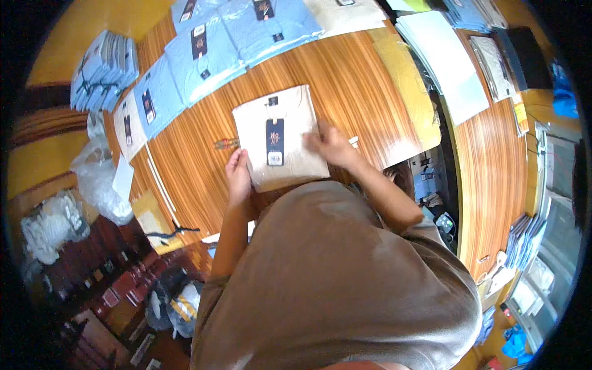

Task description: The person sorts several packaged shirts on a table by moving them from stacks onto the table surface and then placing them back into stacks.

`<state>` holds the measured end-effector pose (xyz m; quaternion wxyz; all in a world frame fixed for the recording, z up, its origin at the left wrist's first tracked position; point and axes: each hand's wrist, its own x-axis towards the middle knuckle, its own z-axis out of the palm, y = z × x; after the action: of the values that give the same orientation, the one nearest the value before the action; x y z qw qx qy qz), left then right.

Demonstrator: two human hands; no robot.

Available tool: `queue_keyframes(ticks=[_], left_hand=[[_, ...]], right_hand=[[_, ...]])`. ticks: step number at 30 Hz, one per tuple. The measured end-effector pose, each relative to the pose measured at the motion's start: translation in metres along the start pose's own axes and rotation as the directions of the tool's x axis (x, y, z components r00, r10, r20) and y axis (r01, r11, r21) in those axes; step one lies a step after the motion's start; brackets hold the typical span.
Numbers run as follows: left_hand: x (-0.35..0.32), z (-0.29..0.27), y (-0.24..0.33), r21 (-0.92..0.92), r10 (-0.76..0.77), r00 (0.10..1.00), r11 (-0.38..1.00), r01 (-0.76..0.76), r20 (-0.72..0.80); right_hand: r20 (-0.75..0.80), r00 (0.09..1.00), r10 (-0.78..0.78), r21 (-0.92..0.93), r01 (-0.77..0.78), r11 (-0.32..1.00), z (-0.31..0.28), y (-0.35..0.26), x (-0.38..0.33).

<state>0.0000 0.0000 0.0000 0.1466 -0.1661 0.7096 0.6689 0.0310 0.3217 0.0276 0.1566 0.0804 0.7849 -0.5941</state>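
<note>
A folded beige garment (299, 117) lies flat on the striped wooden table in front of me. Its plastic cover has a faint shine. A dark hang tag (275, 142) rests on its middle, below a small dark label at the neck. My left hand (239, 176) is closed on the garment's lower left edge, thumb on top. Over the right side of the garment is my right hand (327, 143); its fingers are smeared by motion, so I cannot make out their hold. Just left of the garment lies a small tool (226, 143) with orange-red on it.
Tagged blue garments (200, 55) line the table's far edge, with beige ones at both ends. A tied blue stack (105, 71) stands at far left. Clear plastic bags (102, 176) hang beside the left edge. White sheets (441, 68) lie on the right-hand surface.
</note>
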Motion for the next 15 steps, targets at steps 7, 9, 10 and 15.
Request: queue_keyframes(ticks=[7, 9, 10, 15], left_hand=[[-0.068, 0.069, 0.168, 0.622, 0.486, 0.790, 0.500, -0.602, 0.374], [-0.079, 0.081, 0.233, 0.585, 0.318, 0.590, 0.123, -0.801, 0.742], [-0.086, 0.089, 0.259, 0.531, 0.359, 0.501, 0.017, -0.847, 0.788], [-0.068, 0.117, 0.276, 0.441, 0.824, 0.053, -0.247, -0.863, 0.565]], right_hand=[[0.042, 0.724, -0.689, -0.922, 0.294, 0.253, -0.073, -0.189, -0.074], [0.286, 0.510, -0.811, -0.916, 0.393, -0.075, -0.077, -0.218, -0.075], [0.264, 0.663, -0.701, -0.895, 0.439, 0.078, -0.082, -0.227, -0.079], [0.125, 0.865, -0.485, -0.807, 0.373, 0.457, -0.121, -0.228, -0.067]])
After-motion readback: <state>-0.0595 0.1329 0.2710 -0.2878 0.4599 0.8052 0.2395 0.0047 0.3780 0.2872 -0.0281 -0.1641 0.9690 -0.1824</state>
